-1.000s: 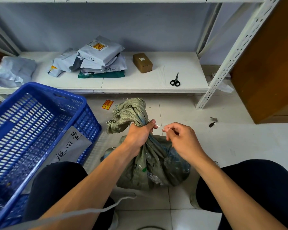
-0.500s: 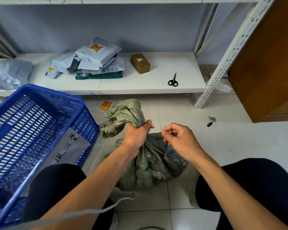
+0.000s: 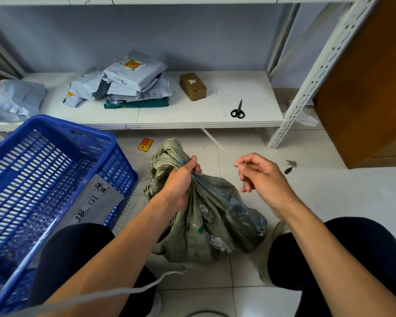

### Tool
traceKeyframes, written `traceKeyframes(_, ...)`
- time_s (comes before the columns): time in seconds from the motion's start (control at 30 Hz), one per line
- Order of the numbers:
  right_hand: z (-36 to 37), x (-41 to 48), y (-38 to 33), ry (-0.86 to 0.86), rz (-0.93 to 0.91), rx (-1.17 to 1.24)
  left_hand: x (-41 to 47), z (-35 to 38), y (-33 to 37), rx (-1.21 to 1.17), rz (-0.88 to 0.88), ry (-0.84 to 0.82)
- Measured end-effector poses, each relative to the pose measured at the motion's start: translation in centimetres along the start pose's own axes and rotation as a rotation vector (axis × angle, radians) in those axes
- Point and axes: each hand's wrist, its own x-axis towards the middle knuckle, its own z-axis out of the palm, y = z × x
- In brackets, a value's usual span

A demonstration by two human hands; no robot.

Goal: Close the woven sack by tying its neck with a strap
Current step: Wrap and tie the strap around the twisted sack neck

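While left hand [image 3: 178, 186] clamps sack neck [image 3: 169, 156], right hand [image 3: 261, 177] pinching thin strap [image 3: 213, 140], its length running up-left from fingertips, just right of neck.

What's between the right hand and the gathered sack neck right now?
In the head view, only bare floor tile separates the right hand from the sack neck, gripped by the left hand. The white strap runs up from the right fingers.

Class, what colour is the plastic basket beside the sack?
Blue: the basket is a blue slatted plastic crate, seen in the head view, the only one.
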Motion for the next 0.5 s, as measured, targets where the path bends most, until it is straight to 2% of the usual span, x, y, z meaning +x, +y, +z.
traceKeyframes(0.1,-0.4,-0.7,-0.5,-0.231,0.002,-0.117,-0.1,-0.1,0.5,0.015,-0.005,-0.101)
traceKeyframes(0.2,0.2,-1.3,-0.4,-0.356,0.023,-0.312,-0.4,-0.1,1.1,0.086,-0.044,-0.232)
traceKeyframes(0.37,1.4,-1.2,0.7,-0.37,-0.015,-0.512,-0.8,-0.5,1.1,0.468,-0.01,-0.306)
traceKeyframes(0.43,1.7,-1.1,0.9,-0.326,-0.067,-0.572,-0.5,-0.7,0.8,0.641,0.052,-0.283)
traceKeyframes(0.5,1.9,-0.9,1.3,-0.254,-0.134,-0.603,-0.2,-0.8,0.4,0.715,0.073,-0.251)
